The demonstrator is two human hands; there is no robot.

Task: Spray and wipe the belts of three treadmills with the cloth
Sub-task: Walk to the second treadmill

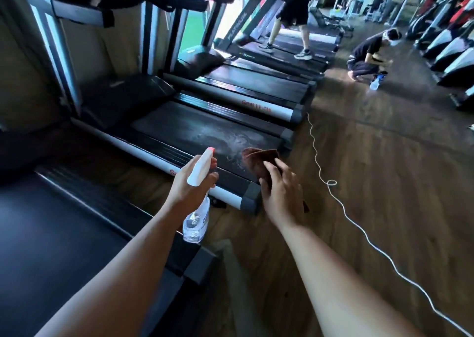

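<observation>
Gym w/ a wood floor (372, 183) under the R hand (282, 193); a white cord (359, 229) runs to its right. Just ahead of both hands, a black treadmill belt (205, 134) has wet, foamy marks. L hand (191, 183) grips a clear spray bottle (196, 224) w/ a white top. R hand pinches a brown cloth (261, 159), maybe folded, over the belt's end.

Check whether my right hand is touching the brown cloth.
Touching. The head view shows the right hand holding the brown cloth, its fingers lying across the fabric with no gap.
</observation>
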